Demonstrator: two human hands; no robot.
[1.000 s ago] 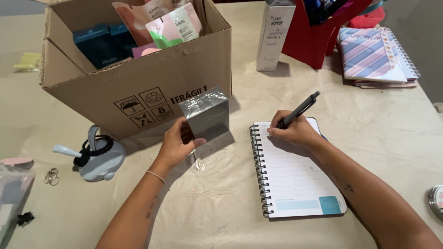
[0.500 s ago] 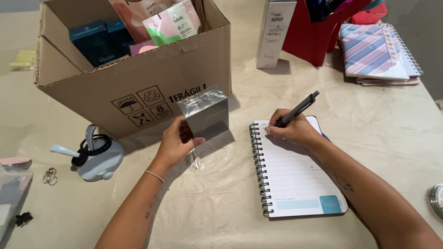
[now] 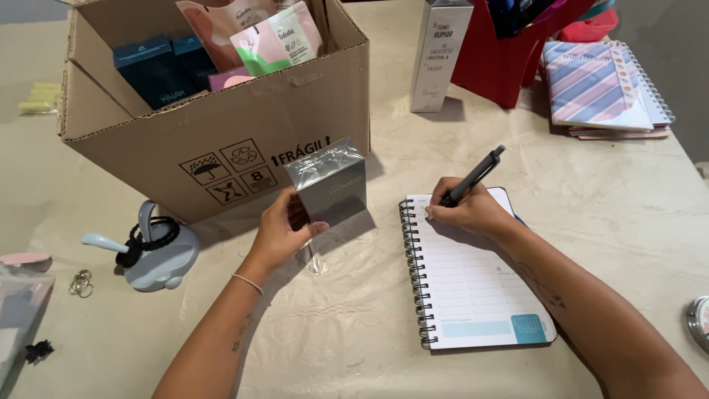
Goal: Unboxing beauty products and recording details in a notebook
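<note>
My left hand grips a grey box wrapped in clear film, holding it upright just above the table in front of the cardboard box. My right hand holds a black pen with its tip on the top left of the open spiral notebook. The notebook lies flat at centre right, its lined page mostly blank.
The open cardboard box holds dark blue boxes and pink and green pouches. A tall white box, a red holder and stacked striped notebooks stand behind. A pale blue holder with black hair ties and rings lie left.
Almost nothing has moved; the pen in my right hand has tilted slightly while its tip stays on the page. The left hand still holds the grey box in place.
</note>
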